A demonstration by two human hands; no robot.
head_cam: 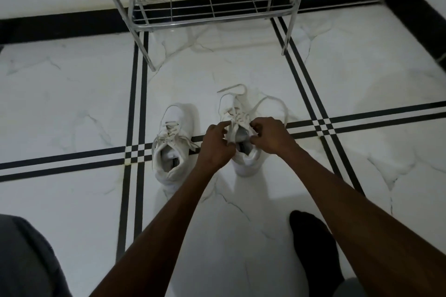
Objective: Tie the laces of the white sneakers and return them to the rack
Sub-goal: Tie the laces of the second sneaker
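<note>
Stood on the marble floor [72, 108] below the wire rack [210, 7]: right sneaker [243, 142], laces [272, 103] loose and trailing past the toe. Gripped at the tongue by both: left hand [217, 144] and right hand [270, 135], fingers curled in, pinching lace or eyelet edge, which one unclear. Just beside it, left sneaker [172, 149], lace ends splayed, apparently untied. Risk judged: lace slipping from the pinch, or a slack knot, through uneven pull.

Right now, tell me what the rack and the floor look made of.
Rack: looks like bare metal, thin silvery tubes and a wire-grid shelf with a dull shine. Floor: probably polished marble-look tile, white with grey veins, black inlaid stripes, glossy reflections; real stone or ceramic, cannot tell.
</note>
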